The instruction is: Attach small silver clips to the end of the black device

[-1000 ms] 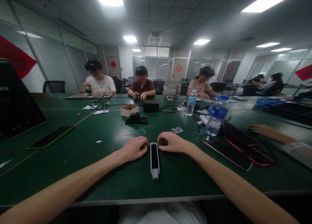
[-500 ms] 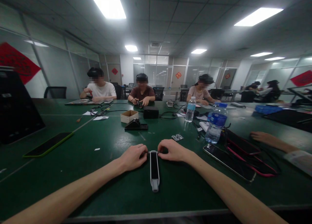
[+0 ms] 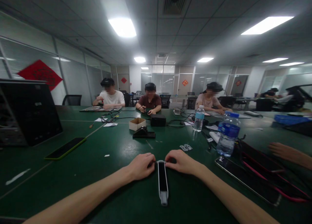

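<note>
Left hand (image 3: 141, 166), green table (image 3: 136, 203), ceiling lights (image 3: 123, 27)

Two bare forearms (image 3: 97, 192), bare hands (image 3: 140, 166)

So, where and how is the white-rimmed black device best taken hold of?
Probably across the middle of the device, from above, pinching both long edges: it lies flat and narrow, and those edges look free, with the left hand and right hand near its far end.

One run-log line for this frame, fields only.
slim white-and-black device: on green tabletop; left hand: left of its far end; right hand: right of far end; contact: unclear
</note>
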`<state>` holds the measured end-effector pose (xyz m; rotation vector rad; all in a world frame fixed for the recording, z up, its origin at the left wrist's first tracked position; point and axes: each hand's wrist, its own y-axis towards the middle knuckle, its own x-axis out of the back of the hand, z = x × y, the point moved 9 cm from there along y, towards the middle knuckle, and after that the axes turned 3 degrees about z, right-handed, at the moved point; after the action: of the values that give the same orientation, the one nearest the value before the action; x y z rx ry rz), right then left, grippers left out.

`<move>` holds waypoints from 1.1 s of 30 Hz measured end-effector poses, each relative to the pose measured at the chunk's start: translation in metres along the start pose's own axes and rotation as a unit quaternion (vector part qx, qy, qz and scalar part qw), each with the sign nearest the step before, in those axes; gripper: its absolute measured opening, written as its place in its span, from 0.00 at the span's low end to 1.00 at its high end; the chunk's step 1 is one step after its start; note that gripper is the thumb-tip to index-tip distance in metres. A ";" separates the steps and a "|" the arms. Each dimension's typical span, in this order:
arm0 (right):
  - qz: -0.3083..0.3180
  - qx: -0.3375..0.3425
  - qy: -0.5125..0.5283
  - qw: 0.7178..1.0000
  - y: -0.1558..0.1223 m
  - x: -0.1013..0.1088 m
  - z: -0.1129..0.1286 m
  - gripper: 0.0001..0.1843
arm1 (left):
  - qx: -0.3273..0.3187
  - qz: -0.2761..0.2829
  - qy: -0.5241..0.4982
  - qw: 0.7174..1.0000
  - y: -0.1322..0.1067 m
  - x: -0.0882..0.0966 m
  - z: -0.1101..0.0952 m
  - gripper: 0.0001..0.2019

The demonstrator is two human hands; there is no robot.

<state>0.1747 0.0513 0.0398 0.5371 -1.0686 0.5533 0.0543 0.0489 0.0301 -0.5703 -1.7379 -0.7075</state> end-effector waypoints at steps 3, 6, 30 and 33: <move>0.009 -0.001 0.006 1.000 -0.001 -0.001 0.000 0.13 | 0.003 0.008 -0.003 1.000 -0.001 0.002 -0.002 0.07; 0.009 0.003 0.004 1.000 -0.001 -0.002 -0.001 0.13 | 0.010 0.015 -0.007 1.000 -0.001 0.003 -0.002 0.07; 0.024 -0.200 -0.136 0.970 -0.031 0.040 -0.120 0.10 | -0.008 0.004 -0.022 1.000 0.001 -0.003 0.004 0.08; 0.027 -0.200 -0.131 0.971 -0.030 0.037 -0.118 0.10 | -0.004 0.006 -0.020 1.000 0.001 -0.002 0.003 0.08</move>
<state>0.2857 0.1115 0.0247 0.2288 -1.4084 0.3036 0.0530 0.0516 0.0279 -0.6021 -1.7686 -0.6990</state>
